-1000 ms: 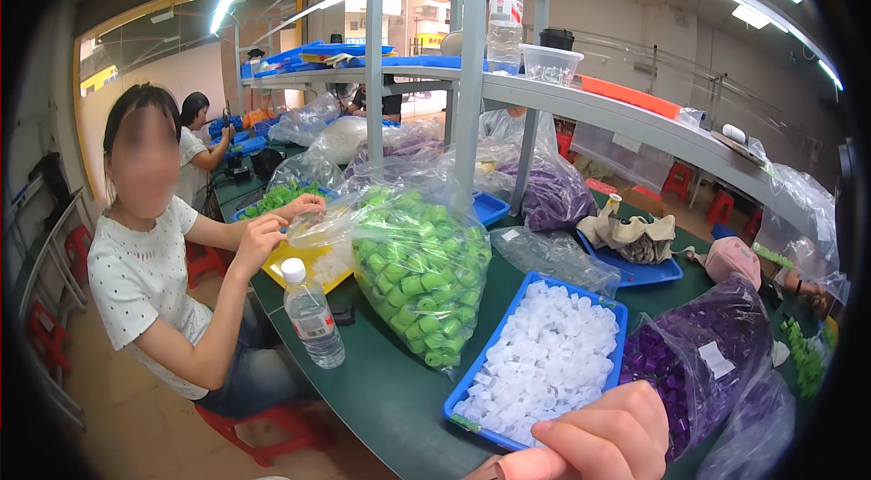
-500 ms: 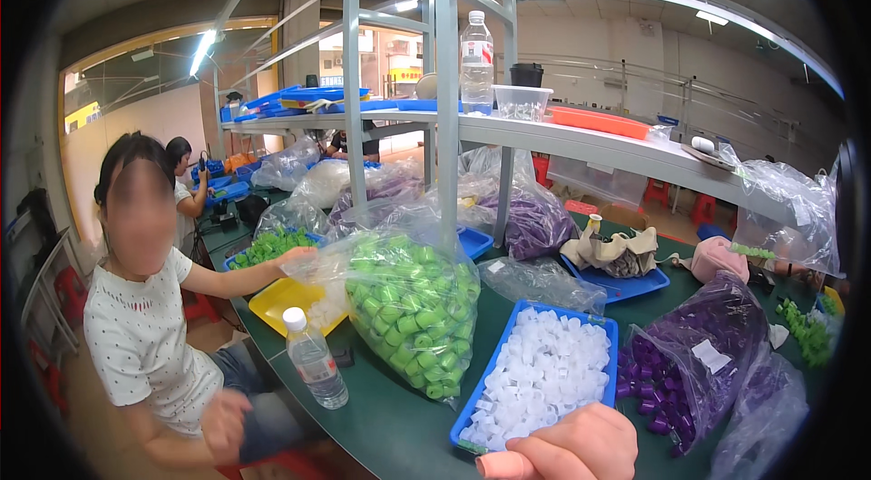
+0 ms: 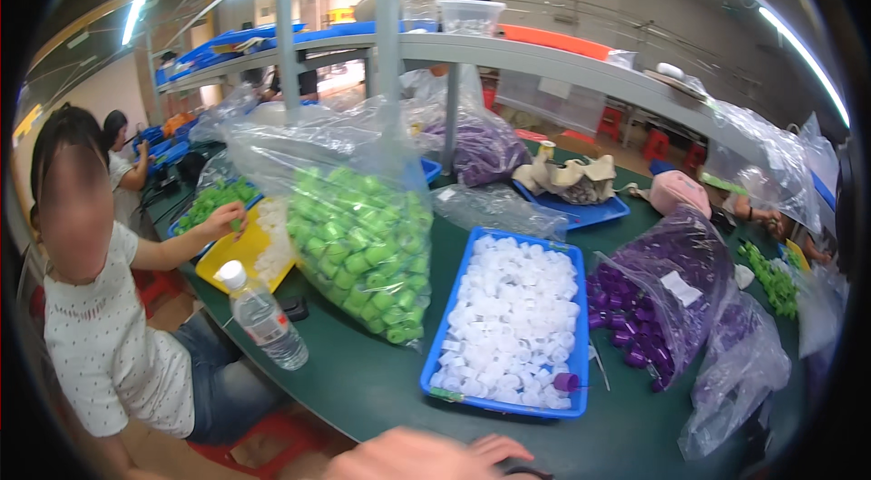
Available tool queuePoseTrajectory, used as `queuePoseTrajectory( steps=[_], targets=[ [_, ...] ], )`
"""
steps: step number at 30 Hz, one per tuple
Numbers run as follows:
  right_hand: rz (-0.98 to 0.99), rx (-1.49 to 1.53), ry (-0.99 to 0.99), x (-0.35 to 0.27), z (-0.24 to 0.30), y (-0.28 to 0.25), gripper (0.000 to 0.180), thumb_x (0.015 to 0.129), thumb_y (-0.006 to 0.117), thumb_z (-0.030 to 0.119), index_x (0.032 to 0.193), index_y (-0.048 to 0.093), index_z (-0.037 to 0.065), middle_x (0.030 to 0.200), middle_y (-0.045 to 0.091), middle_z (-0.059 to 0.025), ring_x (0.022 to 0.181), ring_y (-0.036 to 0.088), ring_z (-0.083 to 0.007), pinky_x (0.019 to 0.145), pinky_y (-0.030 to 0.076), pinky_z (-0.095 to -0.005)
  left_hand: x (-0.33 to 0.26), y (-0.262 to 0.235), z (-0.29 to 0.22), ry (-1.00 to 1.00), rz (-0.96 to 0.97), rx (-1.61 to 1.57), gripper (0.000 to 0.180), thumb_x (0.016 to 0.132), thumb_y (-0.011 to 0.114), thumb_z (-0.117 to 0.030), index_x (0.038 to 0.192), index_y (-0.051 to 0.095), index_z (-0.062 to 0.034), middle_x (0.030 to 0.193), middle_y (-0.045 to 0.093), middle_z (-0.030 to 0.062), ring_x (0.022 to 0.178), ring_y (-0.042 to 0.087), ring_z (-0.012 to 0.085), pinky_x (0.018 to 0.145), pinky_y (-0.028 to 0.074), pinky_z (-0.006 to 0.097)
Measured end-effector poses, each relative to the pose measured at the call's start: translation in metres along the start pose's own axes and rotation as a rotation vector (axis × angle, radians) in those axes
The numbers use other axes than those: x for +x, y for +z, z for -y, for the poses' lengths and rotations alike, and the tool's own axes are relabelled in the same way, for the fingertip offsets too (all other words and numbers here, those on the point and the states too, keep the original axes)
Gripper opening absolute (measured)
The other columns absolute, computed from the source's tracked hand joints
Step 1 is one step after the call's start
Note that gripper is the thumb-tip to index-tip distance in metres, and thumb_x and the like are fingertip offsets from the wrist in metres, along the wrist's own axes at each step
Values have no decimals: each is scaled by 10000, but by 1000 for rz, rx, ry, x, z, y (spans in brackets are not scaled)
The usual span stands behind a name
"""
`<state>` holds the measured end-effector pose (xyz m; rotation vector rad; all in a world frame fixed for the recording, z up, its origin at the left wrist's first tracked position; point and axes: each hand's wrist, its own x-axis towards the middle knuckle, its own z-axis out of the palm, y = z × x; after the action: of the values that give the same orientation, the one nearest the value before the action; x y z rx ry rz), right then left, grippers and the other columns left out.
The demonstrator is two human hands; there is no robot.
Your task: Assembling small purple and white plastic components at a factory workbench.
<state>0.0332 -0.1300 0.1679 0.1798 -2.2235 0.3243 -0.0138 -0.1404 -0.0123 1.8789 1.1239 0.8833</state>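
Only my left hand point(image 3: 426, 457) shows, blurred at the bottom edge, with its fingers pointing right toward a small dark thing at the rim. Whether it holds anything is unclear. My right hand is out of the picture. Just beyond the hand, a blue tray point(image 3: 434, 362) full of white caps, with one purple cap in it, lies on the dark green table point(image 3: 363, 380). A clear bag of green caps point(image 3: 363, 253) stands left of the tray. Clear bags of purple caps point(image 3: 653, 298) lie to its right.
A seated person point(image 3: 100, 298) at the left reaches a hand to a yellow tray point(image 3: 238, 255) near green caps. A plastic water bottle point(image 3: 263, 317) stands at the table edge. A shelf point(image 3: 544, 58) on metal posts carries blue trays, a bottle and a tub. Another person works far left.
The view has tilted down and shifted, so the table sits higher in the picture. My hand has slid left along the bottom edge. The seated person's hand stays at the yellow tray.
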Motion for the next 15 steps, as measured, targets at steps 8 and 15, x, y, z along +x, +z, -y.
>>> queuePoseTrajectory(
  steps=[8,15],
  targets=[
    [364,-337,120,-38,22,23,128,662,580,191,665,551,66,652,525,-42,673,521,-178,640,375,-285,-18,-8,-2,0,391,-23,407,761,670,-294,1121,580,-127,1165,487,158,1127,431,299,933,339,424],
    [475,-348,323,-100,22,-4,103,688,587,157,728,557,67,695,537,-49,733,540,-195,707,401,-306,-22,-1,-8,-26,608,-82,372,815,627,-296,1135,580,-113,1212,481,174,1160,427,311,952,334,433]
  ],
)
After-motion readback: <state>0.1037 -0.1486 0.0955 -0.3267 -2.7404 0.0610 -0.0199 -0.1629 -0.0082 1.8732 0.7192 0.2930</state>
